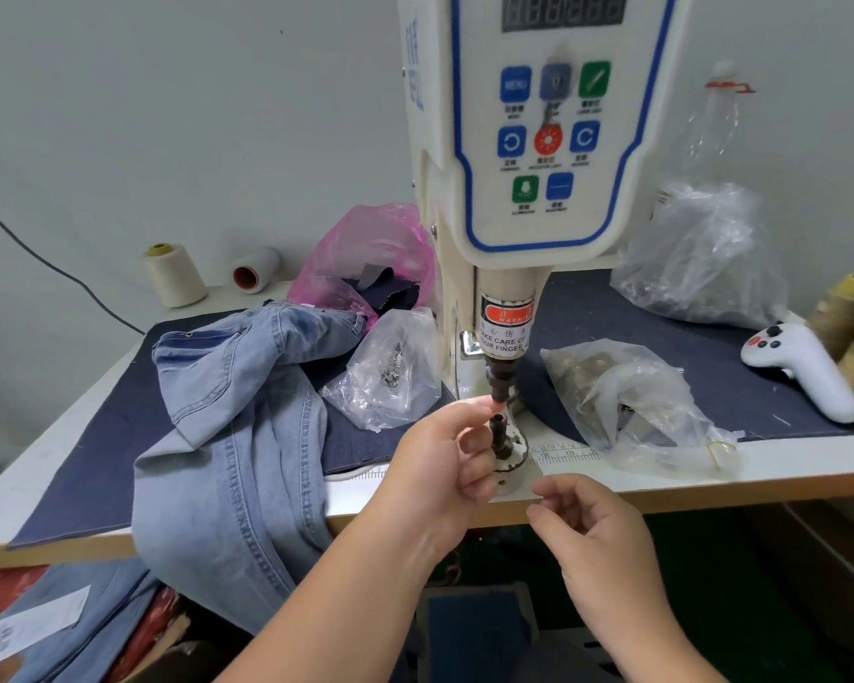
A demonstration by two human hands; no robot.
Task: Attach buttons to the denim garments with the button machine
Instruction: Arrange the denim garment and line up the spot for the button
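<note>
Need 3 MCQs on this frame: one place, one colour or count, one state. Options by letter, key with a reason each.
1. Where does the light denim garment lie?
A. left of the button machine, hanging over the table edge
B. right of the machine
C. under the punch

2. How many thread cones stand at the back left?
A. one
B. two
C. four

3. What is the left hand doing?
A. resting flat on the denim
B. fingertips at the lower die
C. pressing a panel key

Key: 1 A, the garment drapes off the left front edge. 2 B, an upright cream cone and a tipped white one. 3 B, its fingers reach the die under the punch while the right hand hovers near.
</note>
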